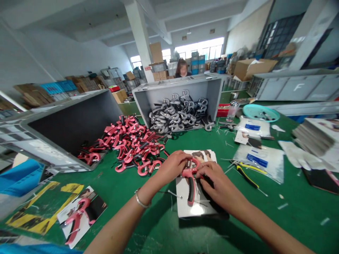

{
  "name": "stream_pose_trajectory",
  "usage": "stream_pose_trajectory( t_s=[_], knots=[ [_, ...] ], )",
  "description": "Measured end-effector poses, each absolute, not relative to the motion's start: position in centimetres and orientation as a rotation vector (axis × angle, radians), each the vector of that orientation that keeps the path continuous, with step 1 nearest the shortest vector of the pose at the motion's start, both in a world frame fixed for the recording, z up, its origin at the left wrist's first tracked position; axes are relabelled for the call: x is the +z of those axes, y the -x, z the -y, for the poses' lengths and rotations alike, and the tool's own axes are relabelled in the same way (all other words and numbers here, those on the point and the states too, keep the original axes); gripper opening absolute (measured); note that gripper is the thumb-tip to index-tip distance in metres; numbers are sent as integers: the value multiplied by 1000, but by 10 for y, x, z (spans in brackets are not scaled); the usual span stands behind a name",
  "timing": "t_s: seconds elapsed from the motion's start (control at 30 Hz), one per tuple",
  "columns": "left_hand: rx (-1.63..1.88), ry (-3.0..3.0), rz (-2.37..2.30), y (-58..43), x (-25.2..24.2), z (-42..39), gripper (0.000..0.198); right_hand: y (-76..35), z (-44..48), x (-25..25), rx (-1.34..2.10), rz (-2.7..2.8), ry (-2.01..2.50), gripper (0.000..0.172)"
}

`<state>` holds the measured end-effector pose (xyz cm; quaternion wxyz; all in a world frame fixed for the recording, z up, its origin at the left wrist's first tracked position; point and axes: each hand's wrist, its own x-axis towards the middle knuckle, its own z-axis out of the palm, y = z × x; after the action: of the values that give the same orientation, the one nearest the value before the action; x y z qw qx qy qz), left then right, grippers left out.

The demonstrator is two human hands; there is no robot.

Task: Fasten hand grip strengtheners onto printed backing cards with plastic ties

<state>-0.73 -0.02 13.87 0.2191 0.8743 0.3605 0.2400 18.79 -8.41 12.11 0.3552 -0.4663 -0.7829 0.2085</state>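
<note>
A pink hand grip strengthener (pixel 189 171) with black padded handles lies on a stack of printed cards (pixel 185 209) in front of me. My left hand (pixel 173 165) is closed on its spring end at the upper left. From the right, my right hand (pixel 214 176) grips the same strengthener, its bent fingers partly covering the other handle. A thin white cable tie (pixel 174 194) sticks out at the card's left side. At the lower left, another pink strengthener (pixel 76 218) lies on a printed card (pixel 96 200).
Loose pink strengtheners (pixel 135 143) spill from a tipped grey crate (pixel 66 116). Grey ones (pixel 177 113) fill a second crate (pixel 214 93). To the right are yellow-handled pliers (pixel 247 176), plastic bags (pixel 272 164), a white glove (pixel 296 155) and a turquoise tray (pixel 247 111). A person (pixel 182 68) is behind the crates.
</note>
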Motion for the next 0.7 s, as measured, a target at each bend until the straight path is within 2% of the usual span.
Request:
stream_pose_trajectory(
  t_s=[0.27, 0.5, 0.63, 0.7],
  knots=[
    [516, -2566, -963, 5, 151, -14, 27, -192, 68, 140, 548, 2142, 1190, 19],
    [742, -2209, -1038, 15, 146, 17, 16, -185, 114, 135, 554, 2163, 1241, 18],
    [744, -2004, -962, 12, 142, 25, 13, -181, 106, 130, 519, 2127, 1260, 9],
    [773, -2017, -972, 9, 139, 28, 12, -180, 93, 126, 536, 2057, 1263, 11]
  ],
)
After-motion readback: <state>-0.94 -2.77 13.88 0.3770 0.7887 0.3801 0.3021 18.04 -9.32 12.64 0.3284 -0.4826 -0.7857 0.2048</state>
